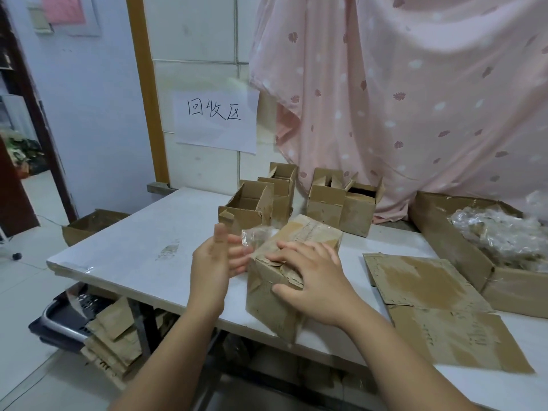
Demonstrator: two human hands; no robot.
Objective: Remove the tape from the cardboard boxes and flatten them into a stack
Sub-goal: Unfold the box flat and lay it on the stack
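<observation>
A worn, closed cardboard box stands tilted near the white table's front edge. My right hand grips its upper near edge, with the fingers spread over the torn top and the thumb on the front face. A crumpled strip of clear tape hangs off the box's upper left corner. My left hand is just left of the box with the thumb raised and the fingers straight, their tips against the tape. A flattened cardboard sheet lies on the table to the right.
Several open-topped boxes stand at the back of the table. A big carton with balled-up tape sits at the right. Flattened cardboard leans under the table. A pink cloth hangs behind.
</observation>
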